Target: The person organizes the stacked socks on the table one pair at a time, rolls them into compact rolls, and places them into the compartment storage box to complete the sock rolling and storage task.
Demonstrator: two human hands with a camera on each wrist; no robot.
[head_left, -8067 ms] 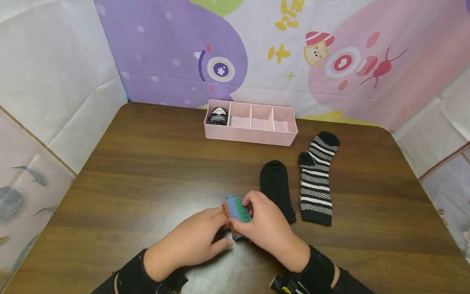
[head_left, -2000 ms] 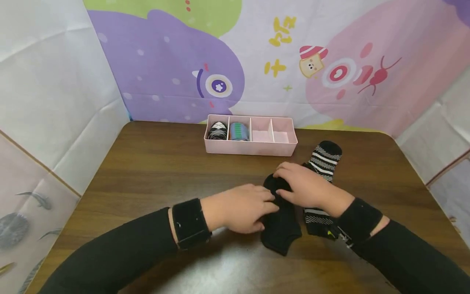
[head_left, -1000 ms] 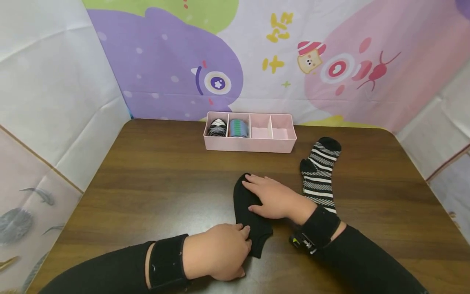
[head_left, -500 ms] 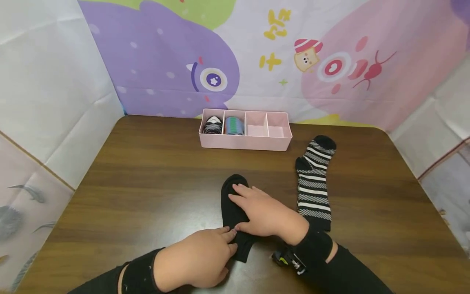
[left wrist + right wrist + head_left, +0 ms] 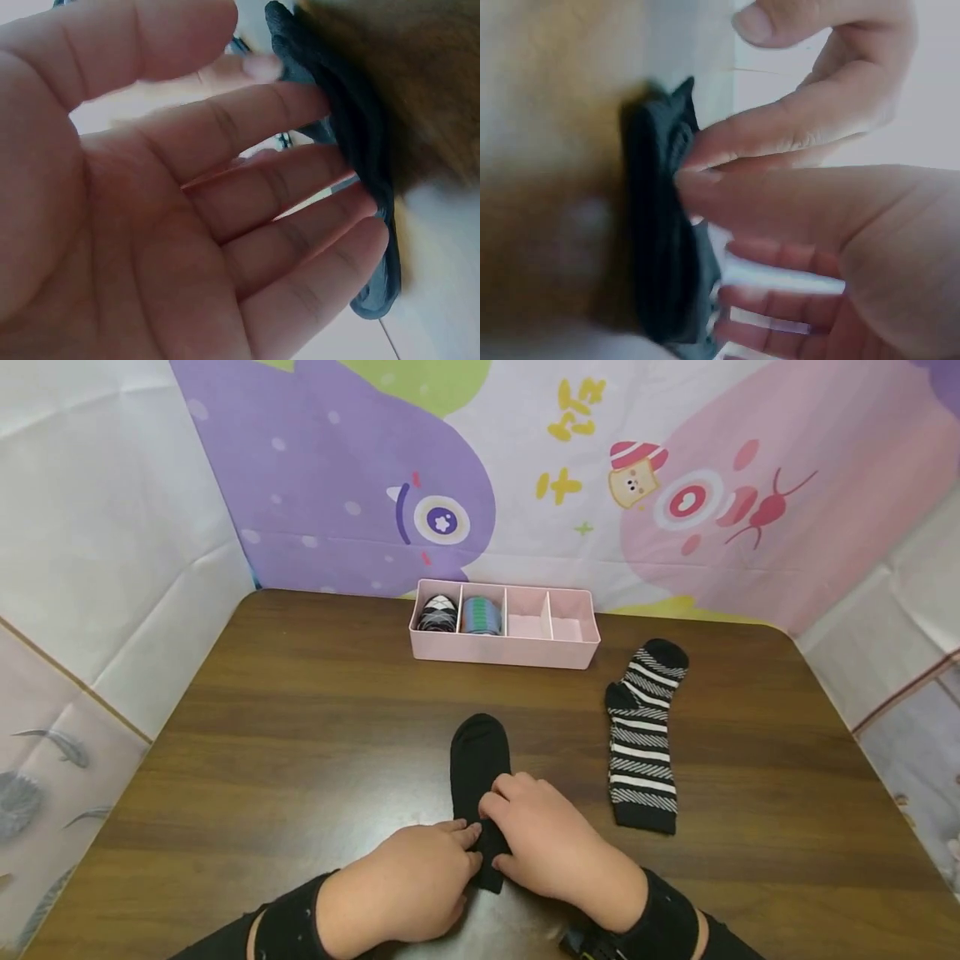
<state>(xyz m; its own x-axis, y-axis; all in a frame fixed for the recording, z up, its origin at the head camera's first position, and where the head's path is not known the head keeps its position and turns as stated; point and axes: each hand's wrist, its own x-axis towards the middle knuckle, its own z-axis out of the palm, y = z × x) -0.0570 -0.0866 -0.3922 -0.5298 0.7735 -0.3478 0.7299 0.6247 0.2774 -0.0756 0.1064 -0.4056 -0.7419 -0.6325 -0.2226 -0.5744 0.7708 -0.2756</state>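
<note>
A black sock [image 5: 478,760] lies lengthwise on the table in the head view, toe away from me, its cuff end between my hands. My left hand [image 5: 408,881] is at its left side, and in the left wrist view its fairly straight fingers [image 5: 277,184] touch the sock with their tips. My right hand [image 5: 551,843] is at the sock's right edge, fingers bent and thumb apart from them. In the right wrist view its thumb [image 5: 727,196] rests against the dark fabric. To the right lies a black-and-white striped sock [image 5: 645,739], flat.
At the back of the brown table [image 5: 315,693] stands a pink box [image 5: 502,649] with compartments. A rolled argyle sock [image 5: 438,614] sits in its leftmost one, a rolled blue-green striped sock [image 5: 481,616] beside it. A printed cloth [image 5: 337,485] hangs behind.
The blue-green sock went into the box. The black sock was slid left, away from the striped one. Lately its right-hand bulge has been folded in, and my right hand has drawn back toward the cuff.
</note>
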